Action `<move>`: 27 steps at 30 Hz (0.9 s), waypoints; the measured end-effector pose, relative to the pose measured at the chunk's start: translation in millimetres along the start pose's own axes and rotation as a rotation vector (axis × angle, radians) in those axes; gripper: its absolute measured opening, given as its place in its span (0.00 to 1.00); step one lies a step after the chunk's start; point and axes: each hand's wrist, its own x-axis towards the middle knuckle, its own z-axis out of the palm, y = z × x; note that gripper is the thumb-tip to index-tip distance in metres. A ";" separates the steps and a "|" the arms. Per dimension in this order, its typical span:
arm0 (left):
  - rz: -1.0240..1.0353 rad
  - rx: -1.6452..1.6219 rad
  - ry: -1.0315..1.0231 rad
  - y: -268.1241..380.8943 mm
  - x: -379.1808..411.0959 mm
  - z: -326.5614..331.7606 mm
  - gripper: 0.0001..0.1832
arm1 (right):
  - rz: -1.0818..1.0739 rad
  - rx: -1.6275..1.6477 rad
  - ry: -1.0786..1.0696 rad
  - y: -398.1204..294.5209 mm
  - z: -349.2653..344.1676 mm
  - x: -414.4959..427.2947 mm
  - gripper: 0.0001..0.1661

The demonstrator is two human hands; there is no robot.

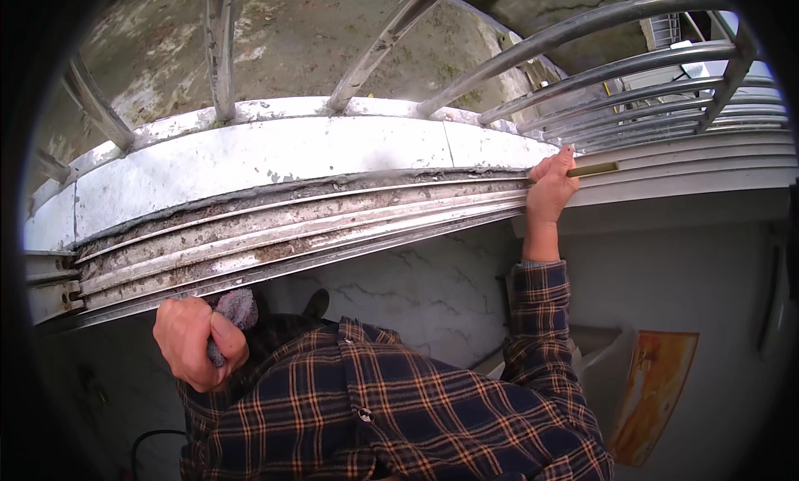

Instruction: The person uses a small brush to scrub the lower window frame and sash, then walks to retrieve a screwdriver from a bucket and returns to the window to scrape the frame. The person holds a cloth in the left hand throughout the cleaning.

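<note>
My left hand [196, 345] is closed around a bunched grey cloth [238, 307], just on the room side of the window track. My right hand [552, 178] grips a thin olive-coloured stick [596, 169] at the far right end of the track, by the window jamb. Whatever the front end of the stick touches is hidden by the hand. Between the hands runs the sliding-window track [299, 225], its white rails and grooves streaked with dark dirt. Beyond it lies a white tiled sill [349, 147] with flaked spots.
Metal security bars [220, 50] rise from the sill's outer edge and curve along the right. Outside is a stained concrete surface [299, 44]. Below the window is a marble-patterned floor [399, 287]. An orange-brown printed panel [655, 393] is at lower right.
</note>
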 end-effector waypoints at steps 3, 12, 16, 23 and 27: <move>-0.010 0.015 -0.017 1.0 0.2 0.2 0.15 | 0.110 0.319 -0.073 -21.1 -16.7 2.0 0.27; -0.051 -0.014 -0.051 3.7 2.3 -2.3 0.16 | -0.099 -0.119 0.014 0.2 -7.7 1.2 0.26; -0.020 -0.003 -0.024 1.6 0.3 -0.8 0.15 | 0.060 0.089 0.010 -10.5 2.3 -4.9 0.26; -0.010 0.014 -0.055 0.8 -1.9 -5.9 0.14 | 0.060 0.129 0.112 -21.9 -10.1 -0.9 0.27; -0.028 0.013 -0.072 3.1 2.1 -3.6 0.15 | 0.034 0.005 0.108 -13.7 -11.6 3.1 0.27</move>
